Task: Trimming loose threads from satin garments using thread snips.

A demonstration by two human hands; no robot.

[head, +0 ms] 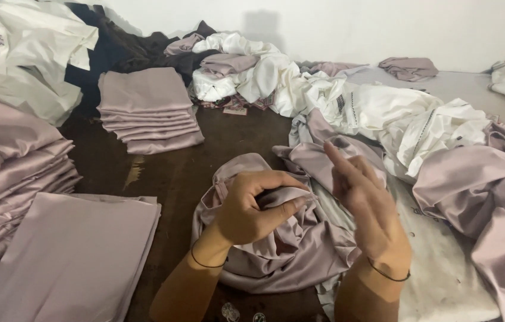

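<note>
A crumpled mauve satin cloth (300,250) lies bunched on the dark floor in front of me. My left hand (252,209) is closed around a fold of this cloth, pinching its edge between thumb and fingers. Just to the right, my right hand (365,200) is raised above the cloth with fingers spread and the index finger pointing up; nothing is in it. Each wrist wears a thin black band.
Folded mauve cloths lie in a flat stack (70,256) at lower left, a tall stack (2,173) at far left and a smaller stack (148,110) at the back. Heaps of white garments (395,119) and loose mauve fabric (490,191) fill the right side. A white wall stands behind.
</note>
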